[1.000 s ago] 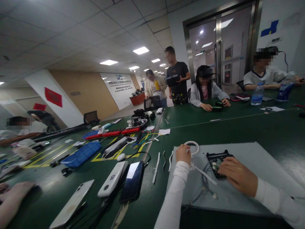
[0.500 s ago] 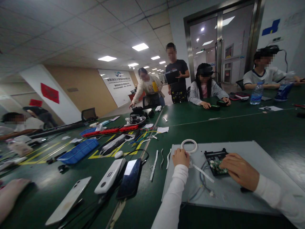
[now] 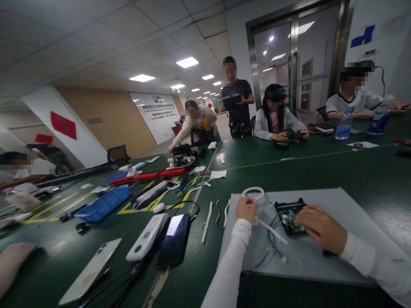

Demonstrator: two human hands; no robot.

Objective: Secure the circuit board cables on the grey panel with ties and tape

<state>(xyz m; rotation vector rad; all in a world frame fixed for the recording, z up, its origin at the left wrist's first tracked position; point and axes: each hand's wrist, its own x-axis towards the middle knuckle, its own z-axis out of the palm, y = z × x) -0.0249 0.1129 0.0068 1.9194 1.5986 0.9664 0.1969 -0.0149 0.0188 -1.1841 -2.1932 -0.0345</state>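
Note:
On a grey board [image 3: 308, 265], my left hand [image 3: 245, 209] has its fingers curled at the near edge of a roll of white tape [image 3: 262, 194]. A narrow white strip [image 3: 272, 232] extends from beside those fingertips toward the right. My right hand [image 3: 324, 229] is closed, its fingertips at a green circuit board [image 3: 290, 219] set in a black frame [image 3: 282, 206]. The fingers partly cover the board's right side. Thin grey wires [image 3: 268, 248] with a small white connector [image 3: 284, 259] lie between my hands.
White strips [image 3: 207, 222] lie left of the grey board. Beyond them are a black phone [image 3: 173, 244], a white power bank [image 3: 147, 237], a white phone [image 3: 91, 271] and a blue tray [image 3: 104, 205]. Another person's hand [image 3: 16, 261] rests at far left. Several people are around the table.
My left hand has shifted slightly at the tape roll. My right hand stays at the circuit board. Across the table, a person in a grey jacket has moved their hands slightly.

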